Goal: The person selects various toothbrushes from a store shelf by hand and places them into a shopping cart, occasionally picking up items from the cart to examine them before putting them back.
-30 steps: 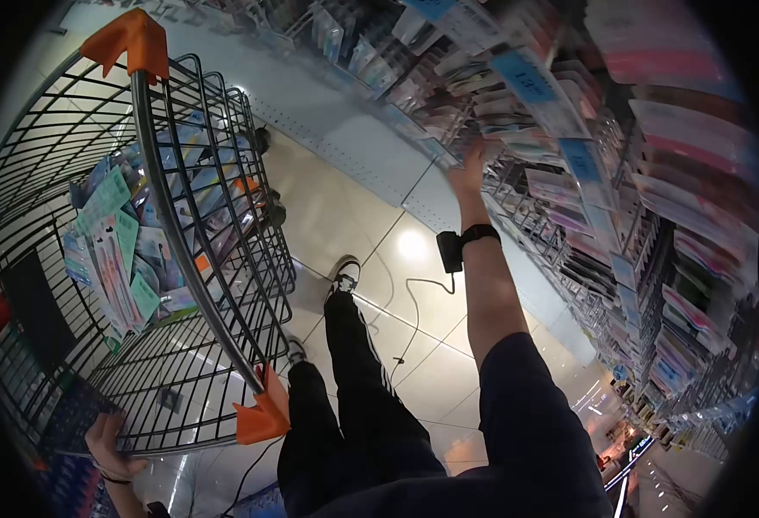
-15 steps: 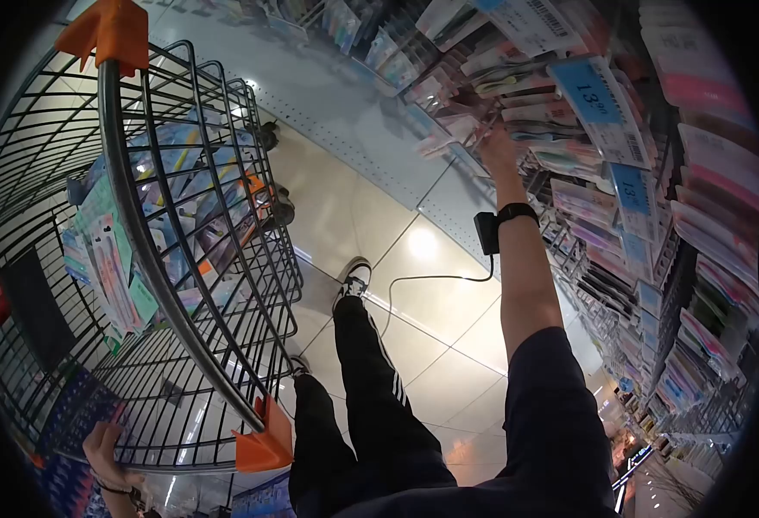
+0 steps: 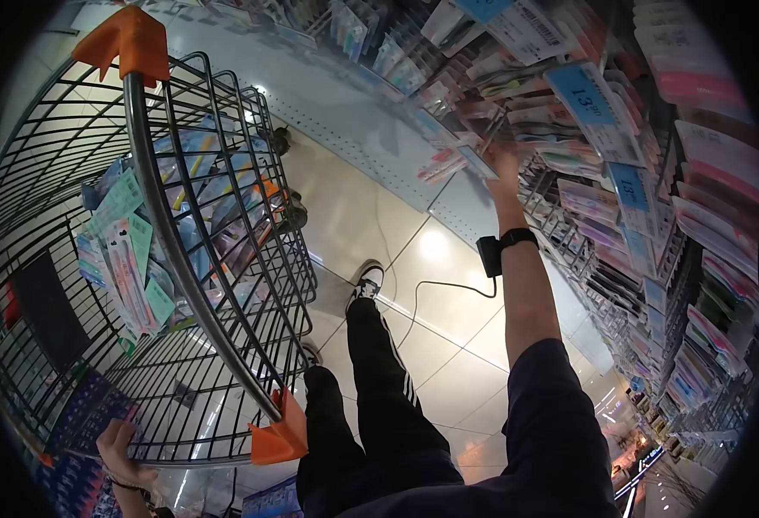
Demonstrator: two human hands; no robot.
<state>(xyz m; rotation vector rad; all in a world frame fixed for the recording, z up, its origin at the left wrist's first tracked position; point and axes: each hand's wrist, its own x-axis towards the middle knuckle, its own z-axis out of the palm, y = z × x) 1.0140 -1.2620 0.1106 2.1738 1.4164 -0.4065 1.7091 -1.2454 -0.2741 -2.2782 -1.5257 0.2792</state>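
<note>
My right hand [image 3: 502, 162] is at the hanging packages [image 3: 543, 116] on the rack, by the blue price tags [image 3: 585, 93]. Its fingers are blurred and partly hidden, so their grip cannot be made out. A pink and white package [image 3: 442, 164] and a clear strip lie just beside it. At the lower left, my left hand [image 3: 120, 451] is closed round the rim of the wire shopping cart [image 3: 168, 216]. Inside the cart lies a pile of flat packs, with a pink and green pack [image 3: 129, 268] on the near side.
More packages [image 3: 716, 173] hang along the right rack. A perforated grey shelf base [image 3: 354, 147] crosses the top. Tiled floor [image 3: 449, 345] lies between cart and rack, where my shoe [image 3: 367, 281] stands. A cable [image 3: 449, 285] hangs from the black box [image 3: 488, 256] at my right wrist.
The cart and my left hand appear slightly further right in view. The pink and white package beside my right hand has tilted and hangs lower, away from the rack.
</note>
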